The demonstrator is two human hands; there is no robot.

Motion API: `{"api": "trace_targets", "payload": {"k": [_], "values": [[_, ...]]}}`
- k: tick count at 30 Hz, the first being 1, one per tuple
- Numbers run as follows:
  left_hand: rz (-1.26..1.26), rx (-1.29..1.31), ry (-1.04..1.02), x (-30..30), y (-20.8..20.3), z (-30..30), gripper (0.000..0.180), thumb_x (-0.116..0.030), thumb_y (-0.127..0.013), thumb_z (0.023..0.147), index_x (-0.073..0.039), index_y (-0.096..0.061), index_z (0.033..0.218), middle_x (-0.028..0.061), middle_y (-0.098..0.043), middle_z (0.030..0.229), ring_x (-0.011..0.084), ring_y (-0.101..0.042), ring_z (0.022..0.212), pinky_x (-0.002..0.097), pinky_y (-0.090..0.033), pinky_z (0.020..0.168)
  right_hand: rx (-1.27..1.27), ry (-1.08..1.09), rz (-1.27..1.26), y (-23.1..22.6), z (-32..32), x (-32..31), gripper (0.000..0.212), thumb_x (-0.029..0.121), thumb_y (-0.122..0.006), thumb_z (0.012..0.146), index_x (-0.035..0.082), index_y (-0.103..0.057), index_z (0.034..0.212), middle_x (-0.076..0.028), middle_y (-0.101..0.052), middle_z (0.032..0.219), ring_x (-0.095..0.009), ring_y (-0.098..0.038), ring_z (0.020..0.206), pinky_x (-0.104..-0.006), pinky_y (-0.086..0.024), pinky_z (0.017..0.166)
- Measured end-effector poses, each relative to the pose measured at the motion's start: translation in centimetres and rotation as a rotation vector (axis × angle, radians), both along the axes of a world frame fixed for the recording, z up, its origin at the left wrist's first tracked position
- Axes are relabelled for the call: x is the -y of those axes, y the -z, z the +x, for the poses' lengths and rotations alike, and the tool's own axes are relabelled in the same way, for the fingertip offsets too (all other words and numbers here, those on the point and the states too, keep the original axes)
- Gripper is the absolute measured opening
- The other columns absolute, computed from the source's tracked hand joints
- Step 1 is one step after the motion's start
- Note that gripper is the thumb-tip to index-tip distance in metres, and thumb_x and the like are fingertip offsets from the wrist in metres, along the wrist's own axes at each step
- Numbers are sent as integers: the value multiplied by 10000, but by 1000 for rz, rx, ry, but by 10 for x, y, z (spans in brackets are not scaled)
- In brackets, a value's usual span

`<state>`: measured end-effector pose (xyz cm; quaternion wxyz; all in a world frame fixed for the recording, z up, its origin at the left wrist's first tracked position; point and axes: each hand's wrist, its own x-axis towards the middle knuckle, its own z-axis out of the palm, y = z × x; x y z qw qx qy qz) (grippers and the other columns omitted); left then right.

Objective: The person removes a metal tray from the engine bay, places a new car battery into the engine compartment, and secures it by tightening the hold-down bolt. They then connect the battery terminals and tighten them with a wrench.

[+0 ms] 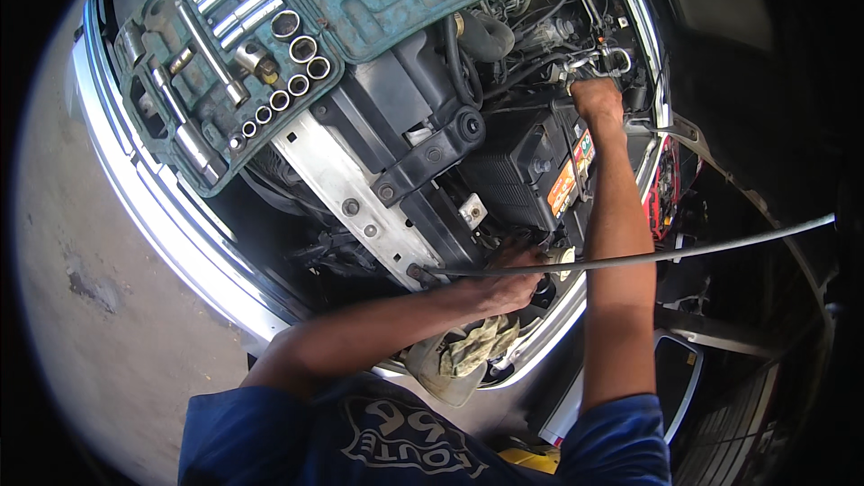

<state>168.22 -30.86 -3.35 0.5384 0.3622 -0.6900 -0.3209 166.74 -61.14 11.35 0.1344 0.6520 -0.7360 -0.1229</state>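
A black car battery (517, 175) with an orange label sits tilted in the engine bay. My right hand (599, 106) is closed in a fist at its far end, by cables and a metal loop (617, 60). What the fist holds, if anything, is hidden. My left hand (513, 281) reaches low at the near end of the battery, beside a pale round cap (562, 261). Its fingers are dark and blurred, so their grip does not show. The hood prop rod (684, 255) crosses above the left hand and in front of my right forearm.
An open socket set case (335, 58) rests across the front of the bay, holding several sockets (298, 85) and a ratchet (255, 61). A crumpled camouflage cloth (477, 345) lies on a translucent reservoir (441, 378) near me. The silver radiator support (337, 184) runs alongside.
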Motion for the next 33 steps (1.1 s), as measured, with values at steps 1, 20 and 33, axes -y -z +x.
{"api": "trace_targets", "payload": {"k": [1,20,33], "values": [[35,13,22,0,-1,2,238,-142,-716,762,-76,-628,974,93,-628,959,313,-624,966,477,-492,935,-23,-48,102,-6,2,3,550,429,-608,938,-68,-722,1146,-288,-672,1247,-423,-648,1192,-445,-516,1033],[103,23,172,6,-11,23,224,-103,-692,808,-22,-648,1012,172,-638,1016,371,-616,1065,544,-449,1043,2,-624,59,-11,-20,-28,417,432,-613,970,51,-749,1068,-238,-727,1086,-433,-681,1059,-492,-544,933],[52,66,69,3,-6,17,238,-129,-653,874,-37,-655,1094,186,-660,1081,403,-635,1053,518,-476,1009,54,-252,-3,-5,-6,-16,417,382,-583,999,25,-741,1144,-293,-701,1121,-450,-659,1113,-492,-505,993]]}}
